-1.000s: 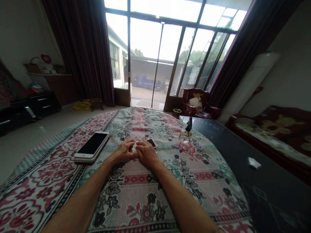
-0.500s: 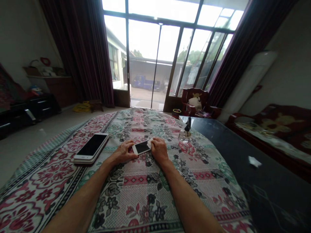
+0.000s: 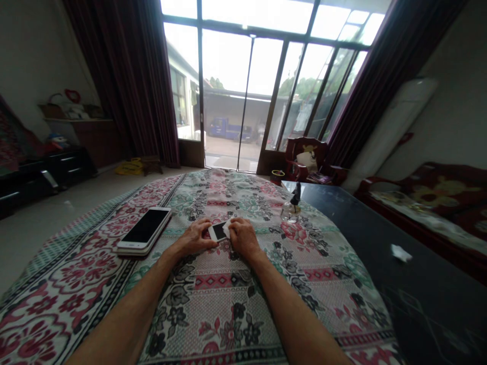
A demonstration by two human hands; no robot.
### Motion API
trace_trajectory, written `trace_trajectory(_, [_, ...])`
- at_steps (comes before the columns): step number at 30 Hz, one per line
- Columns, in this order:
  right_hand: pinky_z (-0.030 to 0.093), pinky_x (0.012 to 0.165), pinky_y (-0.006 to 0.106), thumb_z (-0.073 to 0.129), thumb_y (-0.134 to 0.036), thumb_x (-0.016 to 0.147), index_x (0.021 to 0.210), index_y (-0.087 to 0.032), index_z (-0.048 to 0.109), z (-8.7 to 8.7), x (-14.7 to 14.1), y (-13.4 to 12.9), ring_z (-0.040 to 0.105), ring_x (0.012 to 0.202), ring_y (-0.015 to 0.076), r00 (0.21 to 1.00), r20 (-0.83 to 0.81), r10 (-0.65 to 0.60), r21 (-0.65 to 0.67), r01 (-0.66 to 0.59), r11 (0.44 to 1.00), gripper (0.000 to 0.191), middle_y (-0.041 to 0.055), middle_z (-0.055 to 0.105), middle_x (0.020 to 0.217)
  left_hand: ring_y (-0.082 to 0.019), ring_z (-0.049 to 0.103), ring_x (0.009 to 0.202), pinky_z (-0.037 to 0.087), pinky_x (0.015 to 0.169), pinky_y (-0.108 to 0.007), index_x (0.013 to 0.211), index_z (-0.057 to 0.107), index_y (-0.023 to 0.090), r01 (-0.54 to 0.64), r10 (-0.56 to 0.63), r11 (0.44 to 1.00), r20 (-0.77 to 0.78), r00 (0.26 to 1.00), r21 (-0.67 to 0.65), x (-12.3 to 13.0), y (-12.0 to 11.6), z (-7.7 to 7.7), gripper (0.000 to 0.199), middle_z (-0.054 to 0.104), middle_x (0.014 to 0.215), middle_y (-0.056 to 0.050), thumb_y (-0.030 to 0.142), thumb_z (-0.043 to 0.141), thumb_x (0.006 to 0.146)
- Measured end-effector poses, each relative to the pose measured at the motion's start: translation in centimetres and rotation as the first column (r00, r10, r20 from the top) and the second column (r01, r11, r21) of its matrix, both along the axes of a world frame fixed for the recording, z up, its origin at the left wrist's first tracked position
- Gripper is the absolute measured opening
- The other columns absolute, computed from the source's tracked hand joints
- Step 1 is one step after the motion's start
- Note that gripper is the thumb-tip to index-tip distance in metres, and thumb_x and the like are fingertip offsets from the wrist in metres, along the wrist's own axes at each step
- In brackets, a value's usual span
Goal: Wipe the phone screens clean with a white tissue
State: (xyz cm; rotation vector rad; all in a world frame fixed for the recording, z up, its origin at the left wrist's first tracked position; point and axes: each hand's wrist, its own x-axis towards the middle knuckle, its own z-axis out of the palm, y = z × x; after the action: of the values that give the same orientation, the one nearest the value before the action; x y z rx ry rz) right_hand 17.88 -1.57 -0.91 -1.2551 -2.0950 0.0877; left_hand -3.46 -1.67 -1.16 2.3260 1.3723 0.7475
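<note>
A white smartphone with a dark screen lies on the patterned tablecloth between my hands. My left hand grips its left end, fingers along the far edge and thumb at the near edge. In my right hand a white tissue is pinched and pressed onto the screen. The right part of the phone is hidden under that hand. To the left, a larger white phone rests on top of another flat, pale item, perhaps a second phone.
A clear spray bottle with a black top stands to the right on the cloth. Beyond it is a dark table bearing a crumpled white tissue. A wooden chair and glass doors are farther back.
My right hand has slid left along the phone with the tissue, covering more of the screen. My left hand stays on the phone's left end.
</note>
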Motion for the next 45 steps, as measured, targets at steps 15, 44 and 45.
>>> trace_trajectory(15, [0.040,0.099,0.034,0.054,-0.018,0.092,0.090,-0.021,0.072,-0.2,-2.9,-1.5,0.056,0.107,0.0185,0.958,0.085,0.275,0.064,-0.281,0.958,0.018,0.0043,0.069,0.112,-0.023,0.058,0.103,0.045,0.094,-0.032,0.094,0.066,0.020,0.030,-0.029,0.999,-0.023,0.999,0.031,0.3,0.0,0.2,0.031,0.062,0.112,-0.005,0.037,0.067,0.069])
trace_trajectory(44, [0.043,0.095,0.033,0.058,-0.012,0.086,0.084,-0.020,0.072,0.5,1.6,3.1,0.062,0.099,0.0173,0.980,0.093,0.179,0.080,-0.186,0.979,0.016,0.0050,0.071,0.104,-0.033,0.049,0.128,0.038,0.108,-0.046,0.110,0.066,0.023,0.033,-0.031,0.997,-0.030,0.999,0.067,1.8,2.8,0.5,0.050,0.057,0.135,-0.010,0.041,0.074,0.063])
trace_trajectory(45, [0.043,0.095,0.033,0.058,-0.012,0.086,0.083,-0.021,0.072,0.5,1.7,3.3,0.062,0.098,0.0170,0.978,0.095,0.184,0.078,-0.191,0.978,0.017,0.0047,0.071,0.103,-0.033,0.049,0.127,0.038,0.108,-0.045,0.110,0.066,0.024,0.036,-0.034,0.997,-0.030,0.999,0.064,1.9,3.1,0.5,0.051,0.057,0.135,-0.010,0.041,0.075,0.063])
